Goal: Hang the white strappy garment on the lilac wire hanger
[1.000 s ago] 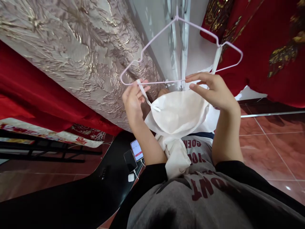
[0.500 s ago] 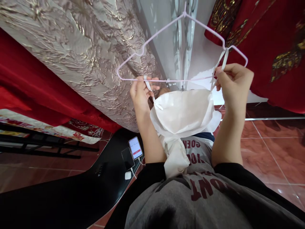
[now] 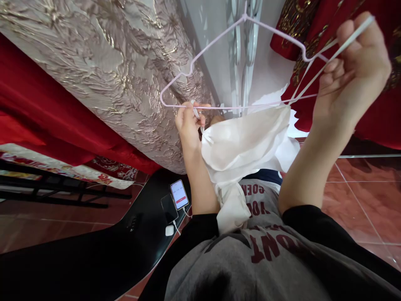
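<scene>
A pale pink hanger (image 3: 218, 41) hangs in front of me. Below its lower bar is a white garment (image 3: 244, 140) with thin straps, its lower part bunched against my shirt. My left hand (image 3: 187, 121) is at the bar's left part, fingers curled on the garment's left strap (image 3: 196, 112). Up at the right, my right hand (image 3: 352, 77) grips the right strap (image 3: 313, 79) and stretches it taut past the hanger's right end. The strap's far loop runs behind the hanger's right arm; the fingers partly hide that end.
Textured beige-pink fabric (image 3: 119, 79) hangs close on the left, red gold-trimmed fabric (image 3: 326, 37) on the right. A white metal frame (image 3: 239, 83) stands behind the hanger. Two phones, one a lit phone (image 3: 179, 194), and a small white case (image 3: 169, 230) lie on a black surface (image 3: 94, 251).
My right hand has moved up and to the right, drawing the right strap out long and lifting the garment's right side. My left hand has stayed nearly in place.
</scene>
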The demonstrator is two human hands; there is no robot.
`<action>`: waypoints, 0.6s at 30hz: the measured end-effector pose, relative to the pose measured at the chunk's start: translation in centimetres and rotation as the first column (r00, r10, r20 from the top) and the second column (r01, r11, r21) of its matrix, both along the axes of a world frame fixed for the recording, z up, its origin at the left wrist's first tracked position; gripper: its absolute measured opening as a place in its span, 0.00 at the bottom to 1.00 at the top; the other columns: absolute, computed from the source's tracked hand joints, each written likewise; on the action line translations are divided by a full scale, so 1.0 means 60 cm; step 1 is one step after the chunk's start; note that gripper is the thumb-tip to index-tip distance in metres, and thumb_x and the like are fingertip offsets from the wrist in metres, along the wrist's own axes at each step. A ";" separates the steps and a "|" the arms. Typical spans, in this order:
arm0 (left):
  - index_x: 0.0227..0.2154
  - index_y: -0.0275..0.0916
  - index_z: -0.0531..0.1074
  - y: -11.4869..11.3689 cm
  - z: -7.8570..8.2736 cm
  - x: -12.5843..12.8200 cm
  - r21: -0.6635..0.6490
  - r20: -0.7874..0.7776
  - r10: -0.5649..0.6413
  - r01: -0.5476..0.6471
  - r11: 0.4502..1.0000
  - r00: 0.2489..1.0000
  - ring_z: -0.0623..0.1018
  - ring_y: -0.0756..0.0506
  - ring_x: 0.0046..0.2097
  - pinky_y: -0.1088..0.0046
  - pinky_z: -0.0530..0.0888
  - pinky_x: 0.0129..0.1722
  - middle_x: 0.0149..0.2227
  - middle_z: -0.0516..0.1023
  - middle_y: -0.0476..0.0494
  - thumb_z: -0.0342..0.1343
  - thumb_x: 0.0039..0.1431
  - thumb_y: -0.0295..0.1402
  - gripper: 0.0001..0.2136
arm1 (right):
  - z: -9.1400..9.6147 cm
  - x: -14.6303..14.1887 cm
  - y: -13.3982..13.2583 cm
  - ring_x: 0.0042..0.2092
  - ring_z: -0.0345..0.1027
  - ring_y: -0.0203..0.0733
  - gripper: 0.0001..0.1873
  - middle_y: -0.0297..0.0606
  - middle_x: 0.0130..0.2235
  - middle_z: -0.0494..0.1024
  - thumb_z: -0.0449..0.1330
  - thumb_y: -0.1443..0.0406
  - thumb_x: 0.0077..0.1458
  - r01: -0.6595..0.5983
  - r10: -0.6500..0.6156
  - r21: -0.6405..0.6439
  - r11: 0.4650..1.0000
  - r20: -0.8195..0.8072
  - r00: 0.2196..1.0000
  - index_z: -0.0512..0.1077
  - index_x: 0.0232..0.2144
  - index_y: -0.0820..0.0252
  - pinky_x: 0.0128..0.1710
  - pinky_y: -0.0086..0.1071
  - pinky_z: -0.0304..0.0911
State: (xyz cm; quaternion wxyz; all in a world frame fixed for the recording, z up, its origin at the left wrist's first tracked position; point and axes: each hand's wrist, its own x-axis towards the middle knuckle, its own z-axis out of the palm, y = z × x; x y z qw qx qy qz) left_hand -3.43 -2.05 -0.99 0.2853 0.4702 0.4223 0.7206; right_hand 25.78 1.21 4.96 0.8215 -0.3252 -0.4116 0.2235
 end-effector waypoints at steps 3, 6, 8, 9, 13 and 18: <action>0.31 0.46 0.71 0.002 0.000 0.001 0.015 0.032 -0.017 0.016 1.000 0.999 0.71 0.47 0.24 0.67 0.69 0.26 0.37 0.84 0.42 0.56 0.70 0.43 0.11 | -0.036 0.008 0.013 0.25 0.64 0.30 0.24 0.37 0.46 0.84 0.49 0.69 0.54 0.253 -0.251 0.023 0.967 -0.053 0.967 0.80 0.46 0.56 0.20 0.28 0.50; 0.31 0.46 0.70 0.000 0.002 0.000 -0.014 0.009 -0.012 0.012 1.000 1.000 0.70 0.46 0.25 0.66 0.70 0.27 0.38 0.84 0.43 0.55 0.69 0.44 0.11 | -0.049 0.010 0.002 0.26 0.68 0.32 0.26 0.34 0.46 0.86 0.51 0.69 0.55 0.225 -0.226 0.130 0.966 -0.005 0.974 0.83 0.49 0.50 0.21 0.28 0.54; 0.31 0.47 0.70 -0.001 0.003 -0.002 -0.022 0.002 -0.016 0.016 1.000 1.000 0.70 0.46 0.25 0.66 0.70 0.28 0.38 0.84 0.43 0.56 0.68 0.45 0.11 | -0.040 0.010 -0.012 0.36 0.79 0.36 0.26 0.31 0.52 0.85 0.56 0.70 0.56 0.026 -0.062 0.229 0.973 0.153 0.986 0.83 0.51 0.43 0.30 0.31 0.68; 0.32 0.47 0.71 -0.001 0.003 -0.002 -0.016 0.008 -0.024 0.024 1.000 1.000 0.70 0.46 0.25 0.66 0.69 0.28 0.38 0.84 0.43 0.56 0.68 0.45 0.11 | -0.034 0.010 -0.019 0.43 0.81 0.39 0.27 0.28 0.56 0.83 0.59 0.71 0.56 -0.071 0.005 0.256 0.964 0.249 0.968 0.83 0.52 0.39 0.40 0.34 0.74; 0.31 0.46 0.70 -0.003 0.004 -0.003 -0.012 0.018 -0.042 0.042 0.999 0.999 0.70 0.46 0.25 0.66 0.68 0.27 0.39 0.84 0.43 0.57 0.68 0.46 0.12 | -0.024 -0.004 -0.029 0.60 0.78 0.49 0.30 0.28 0.65 0.76 0.60 0.72 0.55 -0.103 0.013 0.231 0.968 0.361 0.933 0.80 0.56 0.40 0.56 0.42 0.74; 0.32 0.46 0.71 -0.005 0.005 -0.006 -0.028 0.005 -0.023 0.023 0.999 1.000 0.71 0.47 0.26 0.68 0.70 0.27 0.40 0.85 0.41 0.58 0.68 0.51 0.16 | -0.049 0.014 -0.039 0.52 0.83 0.42 0.28 0.24 0.45 0.84 0.48 0.73 0.50 0.326 -0.342 0.356 0.876 -0.020 0.940 0.80 0.42 0.42 0.43 0.38 0.73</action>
